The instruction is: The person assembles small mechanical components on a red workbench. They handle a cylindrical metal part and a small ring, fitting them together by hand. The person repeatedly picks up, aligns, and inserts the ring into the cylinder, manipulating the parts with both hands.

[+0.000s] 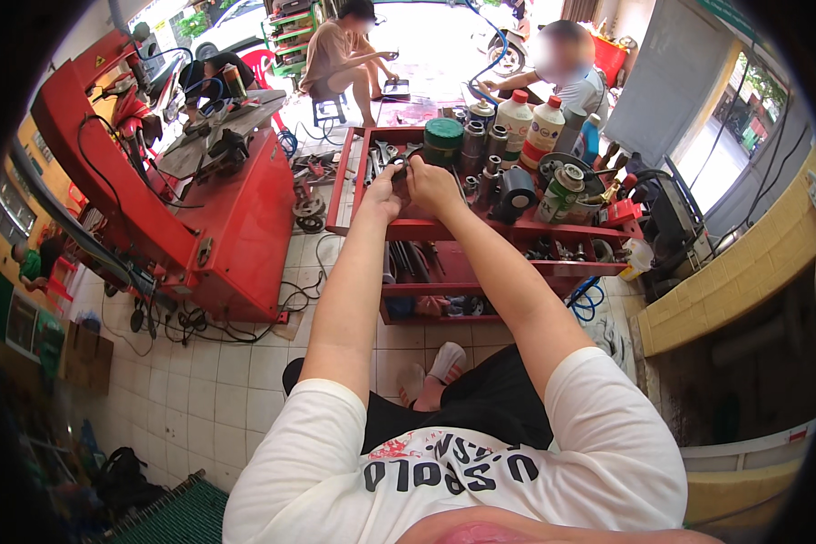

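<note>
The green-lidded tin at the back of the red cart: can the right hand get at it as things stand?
Probably yes. The right hand sits just in front of the green-lidded tin over the red cart, nothing standing between them. It pinches a small dark part with the left hand, so it isn't free.

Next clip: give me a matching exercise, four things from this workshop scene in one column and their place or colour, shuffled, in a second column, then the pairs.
Things:
1. Both hands, left hand and right hand
2. Tool cart
3. Two white bottles
4. Large red machine

Places or colours:
A. far side of the cart's top, red caps
B. to the person's left, on the tiled floor
C. together over the cart's top tray, on a small dark part
D. red, with open shelves below

Pairs: 1-C, 2-D, 3-A, 4-B
</note>
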{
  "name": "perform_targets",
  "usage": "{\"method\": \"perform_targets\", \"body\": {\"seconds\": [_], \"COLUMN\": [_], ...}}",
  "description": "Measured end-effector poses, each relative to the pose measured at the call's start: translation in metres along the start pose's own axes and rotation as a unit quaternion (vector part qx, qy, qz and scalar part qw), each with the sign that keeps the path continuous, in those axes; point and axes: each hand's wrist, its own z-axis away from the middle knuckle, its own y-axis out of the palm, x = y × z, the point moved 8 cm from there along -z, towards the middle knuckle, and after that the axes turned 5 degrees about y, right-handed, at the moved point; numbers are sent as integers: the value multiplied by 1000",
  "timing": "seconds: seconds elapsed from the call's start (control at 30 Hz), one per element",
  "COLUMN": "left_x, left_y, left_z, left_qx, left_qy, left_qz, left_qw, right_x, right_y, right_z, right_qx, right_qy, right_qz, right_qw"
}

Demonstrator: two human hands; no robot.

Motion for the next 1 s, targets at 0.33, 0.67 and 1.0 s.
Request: {"method": "perform_targets", "body": {"seconds": [0.33,0.67,1.0], "left_x": [5,0,0], "left_y": [-6,0,-2], "left_z": [-11,-8,-5], "left_qx": [1,-12,6], "left_qy": [-11,14,-4], "left_qz": [8,91,74], "left_qw": [1000,996,997], "right_x": [-2,-10,-1], "right_y": [1,2,-1], "right_z": [0,2,2], "right_qx": [23,30,53], "right_qy": [0,42,32], "right_qz": [-74,9,12], "right_qw": [997,999,998]}}
